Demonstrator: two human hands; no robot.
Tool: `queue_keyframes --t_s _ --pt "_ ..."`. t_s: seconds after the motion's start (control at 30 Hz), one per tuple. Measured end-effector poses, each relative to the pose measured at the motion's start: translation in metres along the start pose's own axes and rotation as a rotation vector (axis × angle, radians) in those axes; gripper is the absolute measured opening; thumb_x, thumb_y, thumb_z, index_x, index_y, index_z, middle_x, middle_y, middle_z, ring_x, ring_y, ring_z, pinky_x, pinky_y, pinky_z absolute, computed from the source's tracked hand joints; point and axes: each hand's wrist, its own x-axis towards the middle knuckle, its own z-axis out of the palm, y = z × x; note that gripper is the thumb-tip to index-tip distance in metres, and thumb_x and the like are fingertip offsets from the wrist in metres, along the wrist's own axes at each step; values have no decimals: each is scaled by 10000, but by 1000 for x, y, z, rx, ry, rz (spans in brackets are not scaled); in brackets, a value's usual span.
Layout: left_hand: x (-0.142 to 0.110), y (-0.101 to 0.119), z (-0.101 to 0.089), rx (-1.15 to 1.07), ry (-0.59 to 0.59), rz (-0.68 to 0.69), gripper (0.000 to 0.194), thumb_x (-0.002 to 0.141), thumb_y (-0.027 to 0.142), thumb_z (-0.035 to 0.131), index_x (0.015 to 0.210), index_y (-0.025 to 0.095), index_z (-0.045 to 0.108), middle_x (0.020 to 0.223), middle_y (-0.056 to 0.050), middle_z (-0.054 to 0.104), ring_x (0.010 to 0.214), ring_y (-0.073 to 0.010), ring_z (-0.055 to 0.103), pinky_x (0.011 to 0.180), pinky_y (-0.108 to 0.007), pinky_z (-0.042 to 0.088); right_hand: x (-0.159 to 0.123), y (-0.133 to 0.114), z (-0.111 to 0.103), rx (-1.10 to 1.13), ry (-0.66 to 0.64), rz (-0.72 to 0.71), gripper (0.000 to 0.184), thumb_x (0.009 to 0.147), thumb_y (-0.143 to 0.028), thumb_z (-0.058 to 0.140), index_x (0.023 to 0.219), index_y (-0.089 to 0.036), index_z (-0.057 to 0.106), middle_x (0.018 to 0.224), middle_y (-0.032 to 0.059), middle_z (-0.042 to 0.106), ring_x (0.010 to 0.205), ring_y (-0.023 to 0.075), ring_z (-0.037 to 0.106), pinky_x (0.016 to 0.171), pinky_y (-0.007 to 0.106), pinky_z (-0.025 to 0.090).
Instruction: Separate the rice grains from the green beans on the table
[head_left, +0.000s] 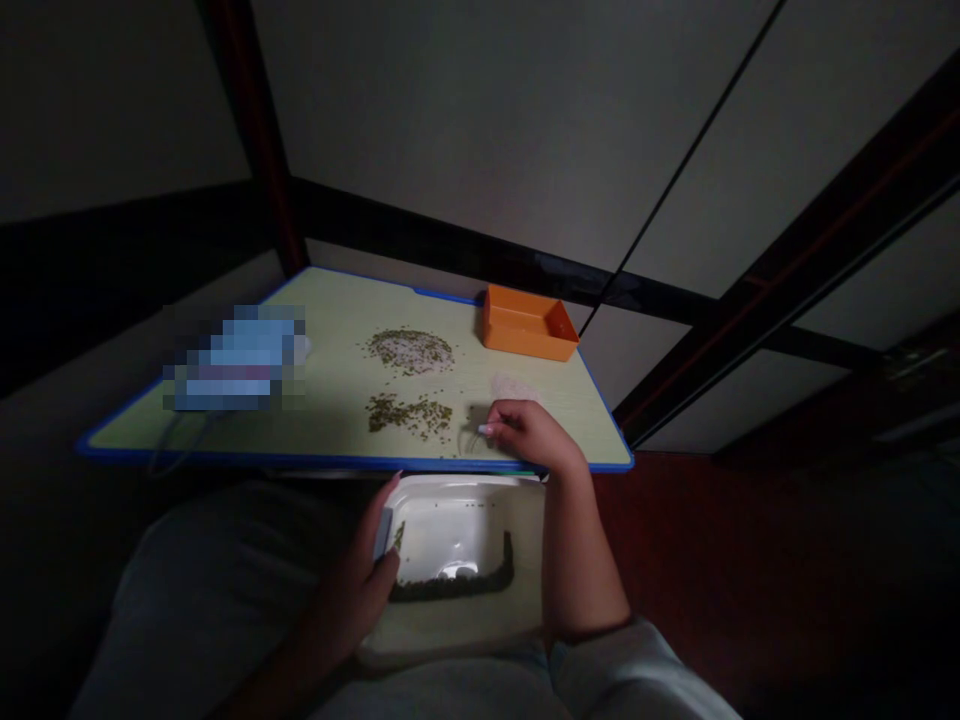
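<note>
A white plastic basin (466, 492) sits on my lap against the table's front edge, with small dark green seed-like bits banked along its bottom. My left hand (375, 560) is closed on the basin's left rim, where a grey handle-like piece shows. Over the table's right part, my right hand (529, 432) is closed in a pinch; what its fingertips hold is too small to make out. Beside those fingertips lies a thin curved line, perhaps a wire. Just behind the hand is a small pale pinkish heap (513, 386). To its left lie scattered greenish bits (405, 415).
A mixed pile of pale and green bits (411, 352) lies mid-table. An orange open box (531, 335) stands at the back right. A blurred-out blue object (238, 358) with a cord is at the left. The pale table (322, 300) has a blue edge and stands against panelled walls.
</note>
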Motion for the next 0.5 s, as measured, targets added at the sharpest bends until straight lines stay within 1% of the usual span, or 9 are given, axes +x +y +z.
queue_keyframes --t_s 0.13,0.27,0.5 --pt "2 -4 1 -20 18 0 683 837 302 445 1504 252 309 1626 -54 298 1514 -231 234 1248 -494 123 2 0 -1 -22 20 16 175 883 -229 596 723 -180 546 645 -33 574 613 94 465 609 216 333" --pt "4 -5 -1 -25 17 -36 689 828 279 451 1502 244 315 1618 -62 317 1509 -237 245 1242 -498 140 8 -2 1 -77 28 14 159 875 -209 608 728 -176 556 653 -30 578 625 93 473 614 216 322" --pt "5 -3 -4 -27 32 -24 686 814 273 486 1486 251 351 1605 -58 344 1497 -239 278 1239 -488 163 12 -6 3 -86 -11 -14 170 878 -227 608 724 -176 557 652 -34 560 627 95 462 608 210 315"
